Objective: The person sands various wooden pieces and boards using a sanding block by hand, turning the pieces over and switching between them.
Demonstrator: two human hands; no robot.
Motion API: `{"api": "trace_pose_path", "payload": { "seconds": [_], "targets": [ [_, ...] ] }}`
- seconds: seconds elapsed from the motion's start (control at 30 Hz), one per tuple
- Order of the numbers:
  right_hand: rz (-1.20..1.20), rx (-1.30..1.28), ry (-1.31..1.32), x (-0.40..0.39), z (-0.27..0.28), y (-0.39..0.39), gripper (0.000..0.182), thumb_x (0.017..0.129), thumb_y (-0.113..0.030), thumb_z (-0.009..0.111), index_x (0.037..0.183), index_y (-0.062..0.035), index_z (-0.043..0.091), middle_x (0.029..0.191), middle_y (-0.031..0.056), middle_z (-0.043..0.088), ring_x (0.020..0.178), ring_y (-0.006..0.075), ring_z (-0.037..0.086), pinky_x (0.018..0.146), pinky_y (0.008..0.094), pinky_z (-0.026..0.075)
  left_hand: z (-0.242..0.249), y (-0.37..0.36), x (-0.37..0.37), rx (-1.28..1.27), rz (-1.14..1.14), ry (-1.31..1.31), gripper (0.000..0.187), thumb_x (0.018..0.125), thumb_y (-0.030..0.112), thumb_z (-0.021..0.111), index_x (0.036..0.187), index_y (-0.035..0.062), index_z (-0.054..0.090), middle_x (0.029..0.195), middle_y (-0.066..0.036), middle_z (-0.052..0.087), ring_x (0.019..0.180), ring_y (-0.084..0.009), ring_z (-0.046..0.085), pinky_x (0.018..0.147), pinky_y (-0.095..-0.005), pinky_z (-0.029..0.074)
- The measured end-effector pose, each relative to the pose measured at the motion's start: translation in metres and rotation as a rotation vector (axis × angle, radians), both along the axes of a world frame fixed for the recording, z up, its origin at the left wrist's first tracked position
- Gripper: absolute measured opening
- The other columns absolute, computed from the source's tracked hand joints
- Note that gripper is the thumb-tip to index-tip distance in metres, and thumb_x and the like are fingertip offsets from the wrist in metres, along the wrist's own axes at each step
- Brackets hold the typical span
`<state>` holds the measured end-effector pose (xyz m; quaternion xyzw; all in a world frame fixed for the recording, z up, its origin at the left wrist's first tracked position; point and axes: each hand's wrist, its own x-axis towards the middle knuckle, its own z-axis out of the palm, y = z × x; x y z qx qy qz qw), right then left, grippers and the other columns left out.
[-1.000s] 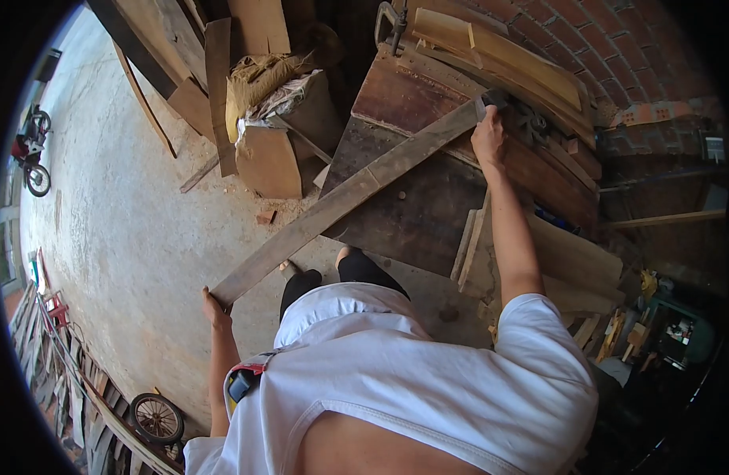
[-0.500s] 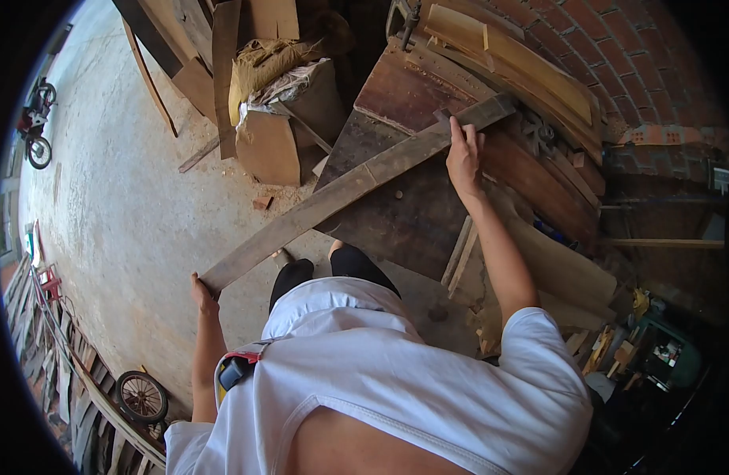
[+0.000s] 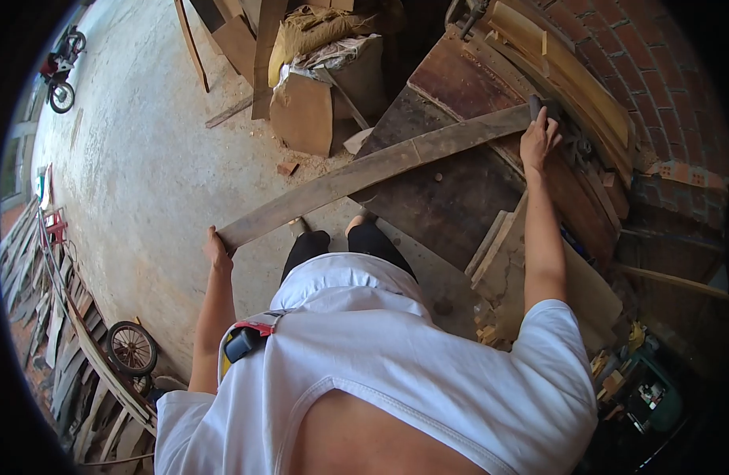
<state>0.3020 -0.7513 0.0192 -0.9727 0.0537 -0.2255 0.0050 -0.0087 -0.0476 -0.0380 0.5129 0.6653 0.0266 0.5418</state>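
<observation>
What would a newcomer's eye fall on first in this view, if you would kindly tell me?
Probably the long board, slanting across the middle and over the dark bench top, with the left hand gripping its near end and the right hand by its far end. Next might come the red brick wall at upper right and the motorcycle at upper left.

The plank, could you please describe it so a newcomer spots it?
Near the brick wall stands a dark table. Across it and out over the floor slants the plank, its end in the left hand. Unlike the stacked boards, it is held.
</observation>
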Motion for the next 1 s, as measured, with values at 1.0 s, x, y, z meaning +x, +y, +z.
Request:
{"api": "trace_pose_path", "payload": {
  "seconds": [1.0],
  "targets": [
    [0.468, 0.332, 0.259, -0.244, 0.032, 0.345, 0.044, 0.089, -0.011, 0.064, 0.132, -0.0078, 0.057, 0.105, 0.0075, 0.054, 0.091, 0.0278, 0.058, 0.082, 0.0395, 0.052, 0.043, -0.043, -0.012, -0.584, -0.094, -0.126, 0.058, 0.092, 0.046, 0.061, 0.131, 0.0080, 0.041, 0.134, -0.016, 0.045, 0.121, -0.0294, 0.052, 0.100, -0.0484, 0.049]
  ]
}}
